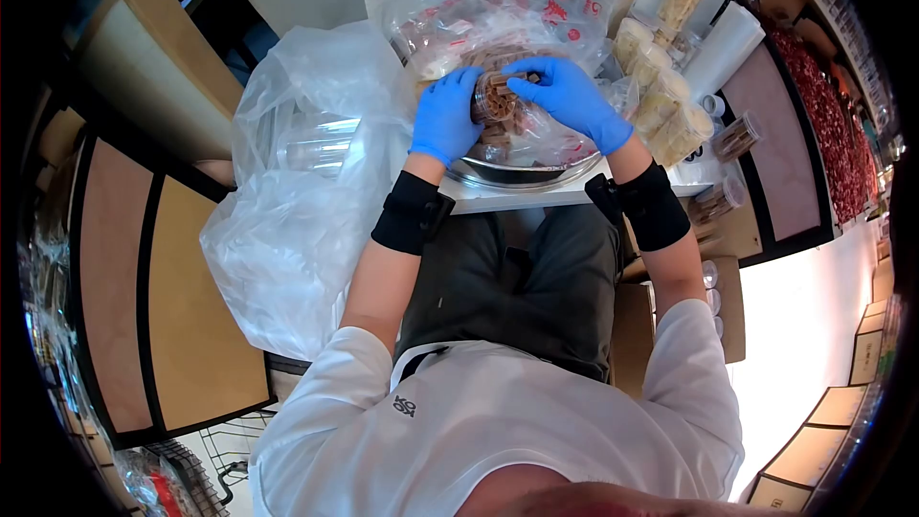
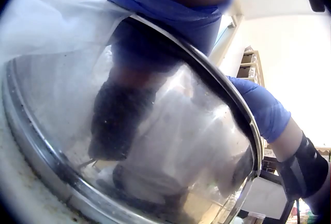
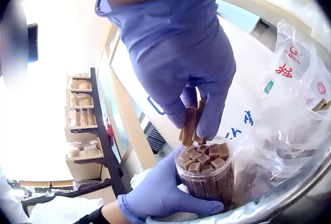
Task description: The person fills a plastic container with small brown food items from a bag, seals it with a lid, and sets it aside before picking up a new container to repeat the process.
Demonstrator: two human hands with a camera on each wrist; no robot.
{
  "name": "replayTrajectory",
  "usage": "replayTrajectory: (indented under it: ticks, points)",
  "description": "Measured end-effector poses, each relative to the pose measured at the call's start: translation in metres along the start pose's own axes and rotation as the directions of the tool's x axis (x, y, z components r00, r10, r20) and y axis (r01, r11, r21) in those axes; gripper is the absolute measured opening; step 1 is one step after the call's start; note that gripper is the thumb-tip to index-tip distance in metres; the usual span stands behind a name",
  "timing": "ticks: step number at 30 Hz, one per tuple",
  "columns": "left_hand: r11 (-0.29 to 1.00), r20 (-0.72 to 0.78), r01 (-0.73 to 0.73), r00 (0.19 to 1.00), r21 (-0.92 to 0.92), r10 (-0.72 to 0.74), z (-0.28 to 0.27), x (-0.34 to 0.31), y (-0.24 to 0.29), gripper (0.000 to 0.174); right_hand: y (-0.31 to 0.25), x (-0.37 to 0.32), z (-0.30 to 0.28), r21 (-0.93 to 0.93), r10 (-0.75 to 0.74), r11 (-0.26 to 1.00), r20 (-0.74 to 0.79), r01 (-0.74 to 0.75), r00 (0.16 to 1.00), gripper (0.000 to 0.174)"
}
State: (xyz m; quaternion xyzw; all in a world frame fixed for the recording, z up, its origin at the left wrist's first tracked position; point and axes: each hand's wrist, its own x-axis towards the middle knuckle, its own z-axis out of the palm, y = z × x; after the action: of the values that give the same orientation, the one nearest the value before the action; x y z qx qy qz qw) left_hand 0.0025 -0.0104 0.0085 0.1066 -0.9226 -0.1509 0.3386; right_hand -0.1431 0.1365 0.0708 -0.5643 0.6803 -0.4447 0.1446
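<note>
A clear round jar (image 3: 206,175) packed with upright brown sticks is gripped by my blue-gloved left hand (image 3: 168,190), its thumb along the jar's side. Above the jar's mouth, my gloved right hand (image 3: 181,63) pinches a few brown sticks (image 3: 191,125) between thumb and fingers. In the head view, the left hand (image 1: 448,117) and right hand (image 1: 572,103) meet over a metal basin (image 1: 522,175) lined with plastic bags. The basin's shiny outer wall (image 2: 170,131) fills much of the left wrist view, where the jar is hidden.
Large clear plastic bags (image 1: 287,230) lie left of the basin. Several filled jars (image 1: 661,101) and a clear plastic roll (image 1: 728,43) stand to the right. More jars of brown sticks (image 1: 735,137) lie near the table's right edge. Printed bags (image 3: 289,79) rise behind the basin.
</note>
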Motion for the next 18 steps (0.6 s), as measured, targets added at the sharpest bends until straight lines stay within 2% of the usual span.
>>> replayTrajectory:
  ticks: [2, 4, 5, 7, 11, 13, 14, 16, 18]
  points:
    - [1.000, -0.002, 0.002, 1.000, -0.001, -0.002, 0.001, 0.000, 0.001, 0.068, 0.004, -0.001, 0.002, -0.025, -0.010, 1.000, 0.000, 0.010, 1.000, 0.027]
    - [1.000, 0.000, 0.003, 1.000, -0.003, -0.003, 0.002, 0.000, 0.000, 0.068, 0.006, 0.001, 0.007, 0.107, -0.044, 0.994, 0.044, 0.039, 0.998, 0.027]
    - [1.000, 0.001, 0.008, 1.000, -0.004, -0.008, 0.002, 0.000, 0.000, 0.068, 0.008, 0.000, 0.008, 0.107, -0.045, 0.993, 0.044, 0.040, 0.998, 0.027]
    - [1.000, 0.006, 0.011, 1.000, -0.004, -0.011, 0.001, 0.000, 0.000, 0.068, 0.007, -0.001, 0.010, 0.264, -0.003, 0.964, 0.058, -0.013, 0.998, 0.028]
    - [1.000, -0.004, 0.007, 1.000, -0.004, -0.007, 0.000, 0.000, 0.001, 0.068, 0.001, -0.008, 0.004, 0.262, 0.043, 0.963, 0.046, -0.053, 0.998, 0.029]
    - [1.000, -0.013, 0.009, 1.000, -0.003, -0.010, 0.002, 0.001, -0.002, 0.069, 0.009, -0.008, 0.004, 0.311, 0.052, 0.950, -0.124, -0.011, 0.991, 0.031]
    - [1.000, -0.022, 0.012, 1.000, -0.003, -0.012, 0.003, 0.001, -0.003, 0.069, 0.018, -0.006, 0.004, 0.311, 0.054, 0.950, -0.123, -0.013, 0.991, 0.031]
    - [1.000, -0.021, 0.018, 1.000, -0.010, -0.018, 0.003, 0.000, -0.003, 0.069, 0.030, -0.003, 0.003, 0.024, -0.044, 0.998, -0.333, 0.056, 0.942, 0.033]
    - [1.000, -0.020, 0.021, 1.000, -0.015, -0.021, 0.004, 0.000, -0.003, 0.069, 0.031, -0.007, 0.007, 0.071, -0.012, 0.997, -0.334, 0.038, 0.942, 0.033]
